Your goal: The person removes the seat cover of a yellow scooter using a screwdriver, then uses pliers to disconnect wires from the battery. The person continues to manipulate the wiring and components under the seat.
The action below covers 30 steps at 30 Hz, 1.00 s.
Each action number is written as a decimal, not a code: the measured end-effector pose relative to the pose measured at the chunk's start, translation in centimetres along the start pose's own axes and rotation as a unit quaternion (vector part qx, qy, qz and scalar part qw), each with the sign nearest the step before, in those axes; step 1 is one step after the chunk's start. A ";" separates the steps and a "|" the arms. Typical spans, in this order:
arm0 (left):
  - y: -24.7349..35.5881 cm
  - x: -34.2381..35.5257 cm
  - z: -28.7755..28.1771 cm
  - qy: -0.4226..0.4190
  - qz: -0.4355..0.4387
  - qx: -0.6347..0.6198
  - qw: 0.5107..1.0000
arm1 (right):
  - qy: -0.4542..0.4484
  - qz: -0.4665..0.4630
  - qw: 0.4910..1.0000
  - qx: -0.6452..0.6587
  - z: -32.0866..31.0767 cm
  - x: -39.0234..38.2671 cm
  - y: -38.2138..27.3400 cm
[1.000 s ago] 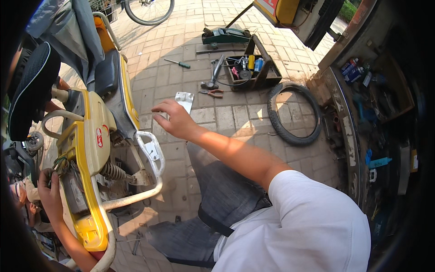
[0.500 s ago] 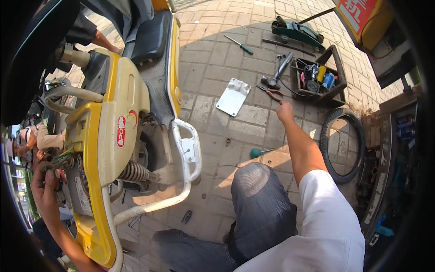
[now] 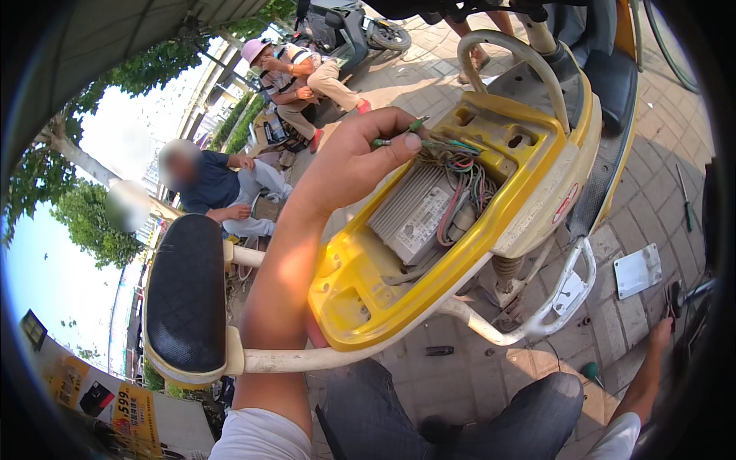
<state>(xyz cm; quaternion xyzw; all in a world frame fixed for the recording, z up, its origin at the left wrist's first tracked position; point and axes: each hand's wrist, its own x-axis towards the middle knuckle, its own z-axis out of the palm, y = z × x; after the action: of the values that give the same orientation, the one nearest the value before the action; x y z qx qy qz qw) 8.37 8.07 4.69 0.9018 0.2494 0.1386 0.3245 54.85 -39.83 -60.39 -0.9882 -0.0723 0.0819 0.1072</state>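
Head view: the left hand point(image 3: 349, 165) reaches up over the open rear of a yellow scooter body point(image 3: 429, 284) and pinches a thin green wire point(image 3: 399, 136) between thumb and forefinger, fingers point(image 3: 383, 123) curled nearly closed around it. The wire's long axis runs roughly level, slanting slightly upward to the right, and its free end points up and right past the fingertips. From the pinch it trails right into a tangled wire bundle point(image 3: 464, 172) (red, green and grey strands) that drops into the open compartment.

Just below the bundle sits a grey ribbed control box point(image 3: 414, 211), lying diagonally inside the yellow shell, with a pale label on its face. A cream tubular grab rail point(image 3: 529, 57) arches over the far end of the compartment, and another cream tube point(image 3: 491, 326) curves beneath the shell. A black padded seat point(image 3: 186, 295) stands to the left of the forearm, close beside it.

The right hand point(image 3: 663, 333) is low at the right edge, stretched toward the paved floor point(image 3: 652, 207); whether it grips anything I cannot tell, as it is small and partly hidden. Near it lie a flat grey metal plate point(image 3: 638, 270) and a green-handled screwdriver point(image 3: 592, 372). Two other people point(image 3: 230, 184) sit beyond the scooter, well apart from the hands.
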 end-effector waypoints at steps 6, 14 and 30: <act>-2.3 0.5 0.5 -0.028 0.047 -0.052 0.997 | 0.041 0.054 0.985 0.157 -3.8 1.3 6.0; -3.6 0.0 0.1 0.062 0.038 0.017 0.997 | -0.040 0.063 0.785 0.616 -26.0 -19.8 -8.7; -3.7 0.7 1.4 0.040 0.060 -0.039 0.997 | -0.329 -0.263 0.254 0.871 -39.3 -32.4 -24.2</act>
<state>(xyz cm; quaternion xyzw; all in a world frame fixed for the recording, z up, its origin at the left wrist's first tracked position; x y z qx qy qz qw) 8.21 10.25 1.29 0.8954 0.2020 0.2037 0.3405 27.22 -29.52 -12.36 -0.1116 -0.2419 0.3811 0.8853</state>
